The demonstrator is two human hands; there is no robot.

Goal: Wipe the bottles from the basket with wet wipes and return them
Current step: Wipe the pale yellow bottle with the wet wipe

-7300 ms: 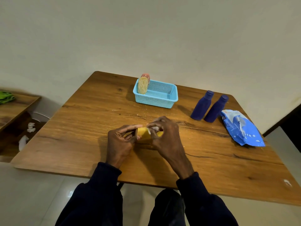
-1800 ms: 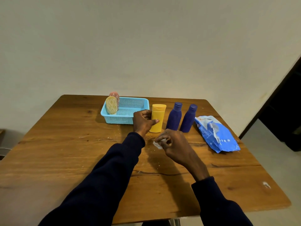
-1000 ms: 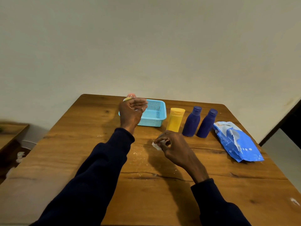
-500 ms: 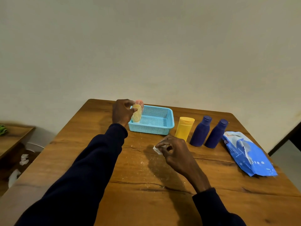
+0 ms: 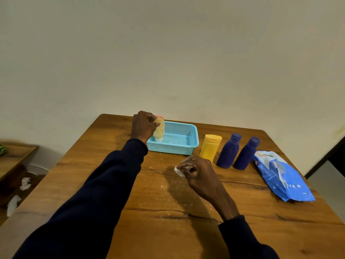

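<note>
With the yellow bottle [image 5: 210, 147] now set down at three o'clock of the basket [image 5: 179, 146], the left hand [image 5: 143, 126] grips the next pale bottle [image 5: 159, 130] at the basket's nine o'clock end, while the right hand [image 5: 197, 172] pinches the wipe [image 5: 178, 170] over the bench [image 5: 168, 212].

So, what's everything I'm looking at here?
table: one, brown wood, under everything
basket: one, light blue, far middle of table
textured bottle: one, pale yellow, in basket's left end
pink bottle: one, pink, mostly hidden behind textured bottle
yellow bottle: one, yellow, upright right of basket
dark blue bottles: two, upright, right of yellow bottle
wipes pack: one, blue, table's right side
wipe: one, white, near table middle
side shelf: one, wooden, far left
hands: two; left hand grips textured bottle, right hand pinches wipe
</note>
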